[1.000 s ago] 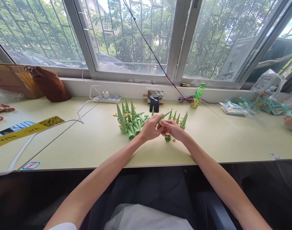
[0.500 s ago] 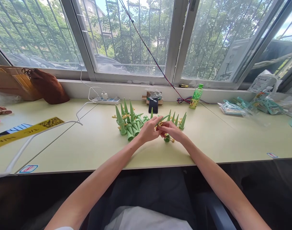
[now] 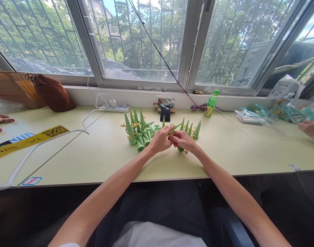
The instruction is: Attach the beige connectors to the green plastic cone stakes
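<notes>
My left hand (image 3: 162,139) is closed around a green plastic spike (image 3: 176,126), whose tapered tip points up to the right. My right hand (image 3: 184,140) meets it, its fingers pinching a small yellow fitting (image 3: 170,134) at the spike's base. Fingers partly cover that joint. Left of my hands, several green spikes (image 3: 130,129) with yellow fittings stand beside hollow green pieces (image 3: 139,142) lying down. More spikes (image 3: 197,130) stand upright just beyond my right hand. Under that hand lies another green piece (image 3: 181,149), partly hidden.
Behind the spikes are a phone (image 3: 165,113) and a small box (image 3: 170,102). A drink bottle (image 3: 211,104) and a power strip (image 3: 115,107) stand by the window. A white cable (image 3: 82,124) crosses the left side. Another person's hand (image 3: 310,128) is at the right edge near plastic packages (image 3: 292,115).
Another person's hand has come into view at the right edge. My right hand has shifted slightly left and down over the green piece; both hands keep their hold.
</notes>
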{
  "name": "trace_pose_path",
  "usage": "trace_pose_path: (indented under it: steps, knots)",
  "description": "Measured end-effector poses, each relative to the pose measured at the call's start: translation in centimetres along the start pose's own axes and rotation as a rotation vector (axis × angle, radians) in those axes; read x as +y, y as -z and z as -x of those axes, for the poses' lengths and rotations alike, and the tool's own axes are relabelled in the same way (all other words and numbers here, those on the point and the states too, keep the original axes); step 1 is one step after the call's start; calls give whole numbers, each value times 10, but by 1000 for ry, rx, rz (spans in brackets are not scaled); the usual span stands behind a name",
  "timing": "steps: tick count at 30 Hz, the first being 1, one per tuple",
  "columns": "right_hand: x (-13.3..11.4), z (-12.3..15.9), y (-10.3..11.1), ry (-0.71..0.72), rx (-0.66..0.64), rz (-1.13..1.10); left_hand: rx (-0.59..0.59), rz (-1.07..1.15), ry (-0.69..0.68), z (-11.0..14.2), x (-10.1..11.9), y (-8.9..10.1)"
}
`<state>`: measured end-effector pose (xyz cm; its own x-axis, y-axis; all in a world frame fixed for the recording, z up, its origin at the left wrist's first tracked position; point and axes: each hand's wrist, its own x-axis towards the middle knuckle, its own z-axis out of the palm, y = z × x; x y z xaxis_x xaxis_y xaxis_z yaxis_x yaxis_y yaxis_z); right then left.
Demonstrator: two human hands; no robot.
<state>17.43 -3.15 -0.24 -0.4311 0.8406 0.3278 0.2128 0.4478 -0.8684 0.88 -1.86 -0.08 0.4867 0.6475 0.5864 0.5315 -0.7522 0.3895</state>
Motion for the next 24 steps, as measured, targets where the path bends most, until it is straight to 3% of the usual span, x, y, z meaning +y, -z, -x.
trace_pose_path:
  steps: [24]
  knots:
    - [-7, -1, 6, -170, -146, -688, 141, 126, -48, -1, 9, 3]
